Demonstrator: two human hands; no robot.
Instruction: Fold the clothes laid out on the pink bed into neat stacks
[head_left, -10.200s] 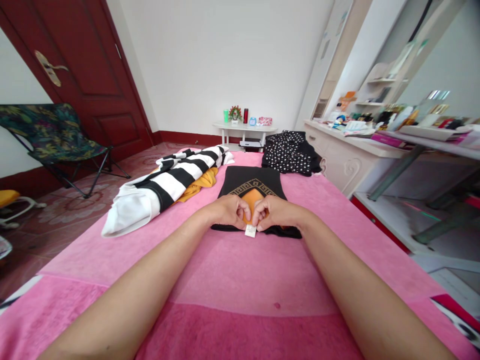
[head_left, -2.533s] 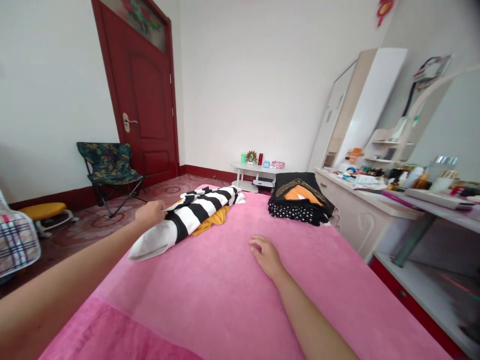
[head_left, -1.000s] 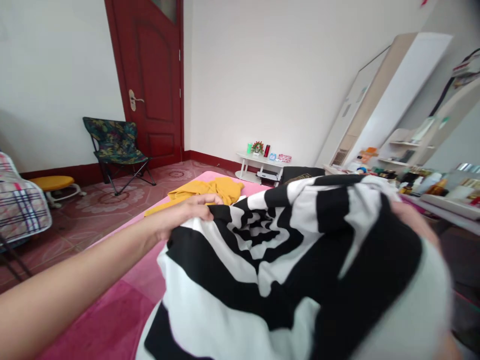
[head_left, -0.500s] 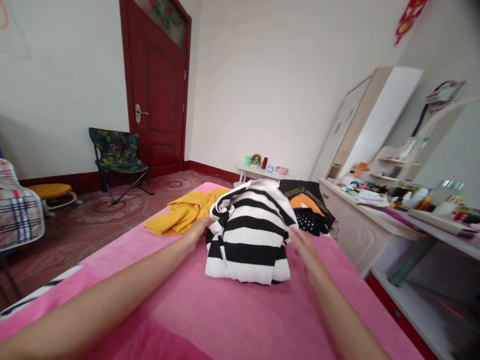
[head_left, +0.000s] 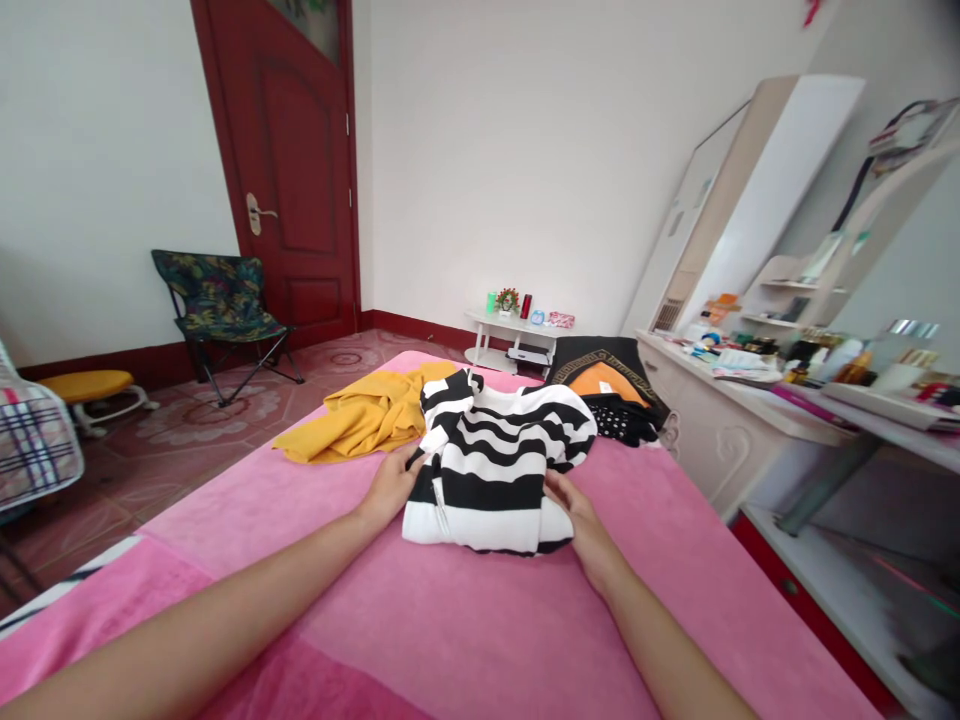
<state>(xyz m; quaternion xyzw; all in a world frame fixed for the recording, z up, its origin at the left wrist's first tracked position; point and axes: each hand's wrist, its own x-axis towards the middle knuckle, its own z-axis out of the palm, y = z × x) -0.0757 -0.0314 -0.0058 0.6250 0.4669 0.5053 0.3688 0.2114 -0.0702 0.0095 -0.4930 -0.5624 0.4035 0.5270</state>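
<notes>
A black-and-white striped garment (head_left: 491, 460) lies bunched on the pink blanket (head_left: 465, 620) in front of me. My left hand (head_left: 391, 484) grips its left edge with the fingers curled on the cloth. My right hand (head_left: 579, 512) holds its right lower edge. A yellow garment (head_left: 360, 420) lies crumpled behind and to the left. A folded black top with an orange and gold print (head_left: 604, 372) rests on a black dotted garment (head_left: 619, 420) at the far right of the bed.
A red door (head_left: 289, 180) and a folding chair (head_left: 217, 310) stand at the left. A small white table (head_left: 517, 335) with small items sits beyond the bed. A white dresser (head_left: 720, 400) loaded with bottles runs along the right.
The striped garment came off the yellow one, was lifted close to me, then set down on the blanket. It now lies lower and flatter, with both hands at its sides.
</notes>
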